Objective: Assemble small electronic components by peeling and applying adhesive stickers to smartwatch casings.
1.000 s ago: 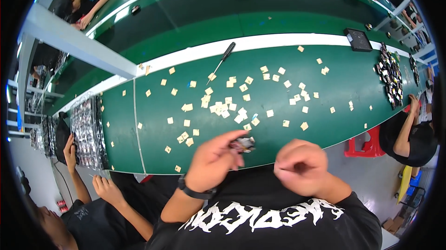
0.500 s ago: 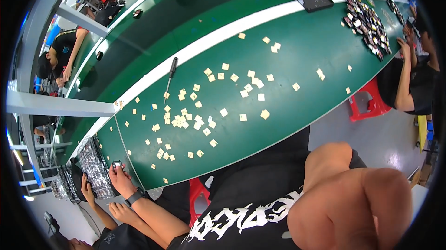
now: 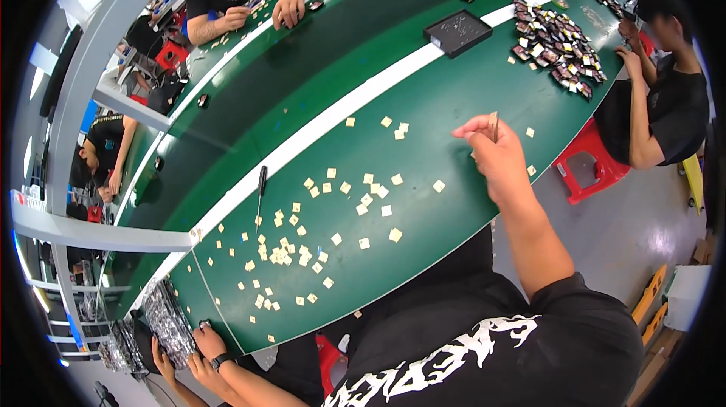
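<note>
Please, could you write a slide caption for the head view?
Right hand over a green table scattered with pale squares, dark parts heaped farther right.

1. The head view looks down from the wearer's head, left of a side-by-side pair.
2. It faces across the green table (image 3: 431, 233), which slants from lower left to upper right.
3. Nearest is the wearer's black shirt (image 3: 575, 335), lower right; the right hand (image 3: 495, 156) sits farther off, right of centre.
4. Fisheye optics bend straight edges toward the rim.
</note>
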### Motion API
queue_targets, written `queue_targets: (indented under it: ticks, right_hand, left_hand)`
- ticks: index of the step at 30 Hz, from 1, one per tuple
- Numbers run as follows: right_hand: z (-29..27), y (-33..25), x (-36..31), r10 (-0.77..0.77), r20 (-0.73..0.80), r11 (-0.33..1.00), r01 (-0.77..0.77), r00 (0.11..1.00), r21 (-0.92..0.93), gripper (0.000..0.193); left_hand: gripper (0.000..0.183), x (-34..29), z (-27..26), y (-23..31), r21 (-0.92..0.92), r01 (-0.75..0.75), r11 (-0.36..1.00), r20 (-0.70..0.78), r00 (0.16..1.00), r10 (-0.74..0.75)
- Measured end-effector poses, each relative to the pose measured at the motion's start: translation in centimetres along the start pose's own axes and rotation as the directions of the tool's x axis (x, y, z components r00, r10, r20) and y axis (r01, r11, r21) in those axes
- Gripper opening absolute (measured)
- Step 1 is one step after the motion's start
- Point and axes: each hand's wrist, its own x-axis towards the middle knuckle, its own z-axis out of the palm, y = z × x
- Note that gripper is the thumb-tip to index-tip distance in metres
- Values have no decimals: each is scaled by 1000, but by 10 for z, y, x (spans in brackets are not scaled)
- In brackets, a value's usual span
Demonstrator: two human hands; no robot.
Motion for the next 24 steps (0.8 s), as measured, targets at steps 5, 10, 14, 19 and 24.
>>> queue_targets:
  ticks: [5, 10, 14, 19, 24]
  right_hand:
    - [-66, -19, 41, -156, -61, 778, 85, 986, -622, 16]
    - [-68, -47, 109, -601, 164, 339, 435, 782, -834, 17]
    - [-50, -55, 197, -633, 172, 215, 385, 755, -898, 17]
    - [-49, -59, 302, -494, 213, -35, 225, 843, -974, 34]
    - [-54, -60, 361, -327, 300, -225, 234, 896, -946, 50]
  left_hand:
    - [64, -14, -20, 36, 129, 126, 984, 55, 989, -134]
    - [72, -65, -55, 102, 11, 119, 993, -90, 989, -118]
    - [44, -174, -64, 222, -406, -147, 902, 89, 976, 199]
    - [40, -245, -48, 292, -221, -775, 592, -252, 631, 734]
    - [41, -243, -51, 308, -178, -791, 585, -308, 609, 731]
